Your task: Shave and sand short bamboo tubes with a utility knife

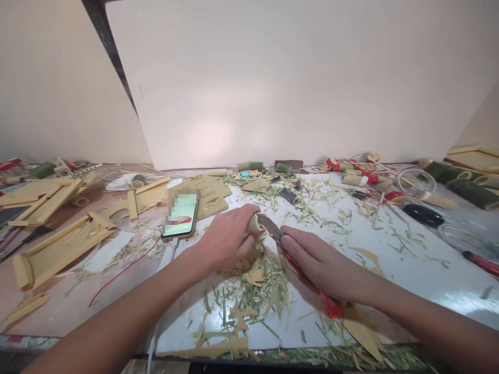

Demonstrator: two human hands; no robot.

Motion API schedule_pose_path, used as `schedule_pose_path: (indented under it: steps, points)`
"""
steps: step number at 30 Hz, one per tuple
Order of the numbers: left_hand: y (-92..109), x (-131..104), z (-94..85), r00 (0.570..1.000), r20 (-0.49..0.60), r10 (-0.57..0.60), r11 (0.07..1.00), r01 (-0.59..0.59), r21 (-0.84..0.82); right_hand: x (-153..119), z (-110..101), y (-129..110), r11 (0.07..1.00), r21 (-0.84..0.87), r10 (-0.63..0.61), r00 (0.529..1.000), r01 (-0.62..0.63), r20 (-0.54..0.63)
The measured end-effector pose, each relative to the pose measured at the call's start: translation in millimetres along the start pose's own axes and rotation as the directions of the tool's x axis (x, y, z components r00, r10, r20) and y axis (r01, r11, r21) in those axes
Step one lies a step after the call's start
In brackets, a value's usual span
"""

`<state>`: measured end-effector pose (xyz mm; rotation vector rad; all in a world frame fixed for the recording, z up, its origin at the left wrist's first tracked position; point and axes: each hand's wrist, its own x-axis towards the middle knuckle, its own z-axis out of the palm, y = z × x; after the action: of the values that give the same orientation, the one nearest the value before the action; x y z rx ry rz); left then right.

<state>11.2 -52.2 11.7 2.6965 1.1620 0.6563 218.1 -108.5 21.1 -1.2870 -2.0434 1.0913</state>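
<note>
My left hand (pixel 228 236) grips a short pale bamboo piece (pixel 254 224) over the middle of the white table (pixel 409 270). In my right hand (pixel 315 259) is a knife with a red handle (pixel 333 307), my forefinger lying along its back. The metal blade (pixel 271 227) rests against the end of the bamboo piece. Green and tan shavings (pixel 249 291) are heaped under both hands.
A phone (pixel 181 214) with a lit screen lies left of my left hand. Flat tan bamboo slats (pixel 58 244) cover the left side. Green bamboo tubes (pixel 468 189), red-wrapped pieces (pixel 393 196), a black ring (pixel 423 214) and a red-handled tool (pixel 481 262) lie to the right.
</note>
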Motion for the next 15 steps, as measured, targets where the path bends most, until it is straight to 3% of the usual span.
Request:
schedule_pose_path:
  steps: [5,9,12,15]
  points:
    - [3,-1,3.9,0.990,-0.111,0.085,0.996,-0.083,0.018,-2,4,-7,0.997,-0.076,-0.031,0.999,0.027,-0.043]
    - [-3,0,11.8,0.982,-0.155,0.107,0.994,-0.100,0.053,0,8,-5,0.971,0.210,0.098,0.990,-0.118,0.104]
    - [-10,3,16.7,0.974,-0.206,0.092,0.996,-0.091,0.016,3,6,-2,0.802,0.530,0.157,0.953,-0.276,0.259]
    - [-16,6,16.3,0.953,-0.300,0.050,0.997,-0.067,-0.045,5,0,-2,0.652,0.694,0.158,0.950,-0.305,0.269]
